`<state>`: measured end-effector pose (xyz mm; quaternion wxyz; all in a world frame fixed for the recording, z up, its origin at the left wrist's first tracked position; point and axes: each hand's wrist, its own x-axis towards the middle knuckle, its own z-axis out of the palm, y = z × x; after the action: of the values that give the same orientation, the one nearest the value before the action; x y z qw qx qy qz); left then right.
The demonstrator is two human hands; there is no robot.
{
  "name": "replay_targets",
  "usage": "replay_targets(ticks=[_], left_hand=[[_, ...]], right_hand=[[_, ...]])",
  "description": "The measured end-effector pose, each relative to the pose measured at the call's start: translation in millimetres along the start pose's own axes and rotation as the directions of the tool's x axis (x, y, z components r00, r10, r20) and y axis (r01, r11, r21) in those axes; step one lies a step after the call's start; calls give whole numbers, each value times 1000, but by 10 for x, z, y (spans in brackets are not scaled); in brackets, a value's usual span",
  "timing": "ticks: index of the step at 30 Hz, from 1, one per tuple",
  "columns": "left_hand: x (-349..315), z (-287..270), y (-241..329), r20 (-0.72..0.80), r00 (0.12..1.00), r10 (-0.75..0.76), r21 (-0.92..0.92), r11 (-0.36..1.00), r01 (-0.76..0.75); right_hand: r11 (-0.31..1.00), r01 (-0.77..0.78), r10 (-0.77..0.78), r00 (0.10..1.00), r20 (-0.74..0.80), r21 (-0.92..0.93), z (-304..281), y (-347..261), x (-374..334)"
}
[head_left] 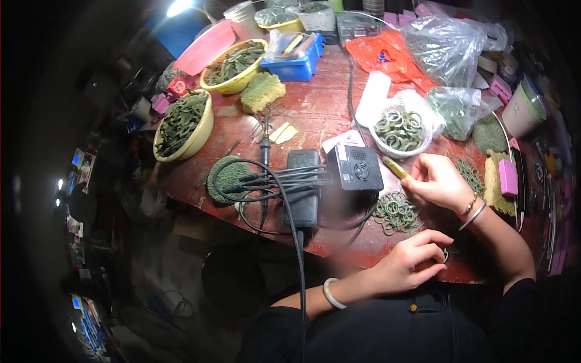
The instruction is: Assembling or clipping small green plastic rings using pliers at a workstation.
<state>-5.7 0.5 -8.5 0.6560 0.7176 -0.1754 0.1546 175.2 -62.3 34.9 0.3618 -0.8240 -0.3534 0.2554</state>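
My left hand (414, 260) is low by the table's near edge, fingers curled and pinched on a small green ring (446, 256), mostly hidden by the fingers. Further up, my right hand (437, 181) grips a narrow olive-yellow strip (394, 167) between thumb and fingers; its kind I cannot make out. The strip points toward a white tub (376, 140) that holds several thicker green rings (399, 128). Between my hands and the black box lies a loose heap of thin green rings (396, 213). More thin rings (467, 172) lie beyond my right wrist.
A black box with a fan grille (361, 169) and a black power block with cables (301, 187) occupy the table's middle. Yellow bowls (203, 130) of dark green pieces stand left. A blue box (296, 65), red plastic bag (387, 57) and clear bags (445, 48) lie at the back.
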Motion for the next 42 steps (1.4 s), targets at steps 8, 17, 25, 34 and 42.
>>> replay_targets(ticks=[8, 17, 25, 34, 42], left_hand=[[35, -2, 26, -14, 996, -90, -60, 994, 89], [231, 113, -8, -214, 893, -397, -346, 885, 310], [184, 188, -13, -218, 906, -364, -268, 915, 303], [199, 196, 93, -178, 833, -524, -533, 763, 366], [250, 111, 112, -63, 794, -604, -630, 641, 438]], right_hand=[[995, -48, 47, 999, 13, 92, -382, -63, -695], [571, 335, -70, 929, -362, 749, -502, 382, -1703], [682, 527, -87, 747, -659, 507, -288, 484, -1906], [785, 183, 61, 928, -367, 592, -234, 266, -1989], [714, 427, -134, 861, -491, 554, -79, 341, -1854]])
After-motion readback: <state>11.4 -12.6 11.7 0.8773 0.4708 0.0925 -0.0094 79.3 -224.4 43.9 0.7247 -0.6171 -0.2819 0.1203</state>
